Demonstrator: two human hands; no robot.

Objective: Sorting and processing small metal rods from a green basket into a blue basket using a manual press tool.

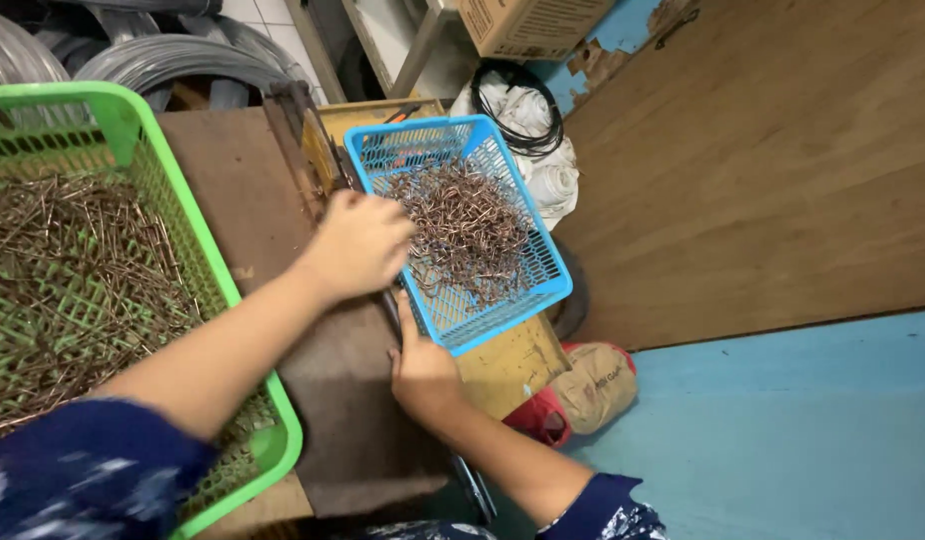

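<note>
Dark blue patterned sleeves sit closest to the viewer, and both bare forearms reach forward from them over a brown, worn wooden work board (283,300). Nearer of the two, the right hand (423,375) lies with its fingers curled against the board's right edge, beside a thin metal bar; whether it actually grips anything I cannot tell from this angle. Just ahead of it and slightly left, the left hand (358,243) is bunched at the near left rim of a small blue plastic mesh basket (543,285). Its fingertips are hidden, so whether it pinches any pieces is unclear.

Inside that blue basket, just right of the left hand, lies a loose mound of bent copper-coloured wire hooks (468,230). It covers the middle, while open mesh shows along the near end. To the left of both arms stands a large green plastic crate (208,250) heaped with straight copper-coloured wire lengths (73,270), a far larger stock. Judging by the two piles, a modest share looks done and most remains.

Beyond the hands are grey wire coils (173,60), a black cable loop (528,110) and a cardboard box (528,25).
</note>
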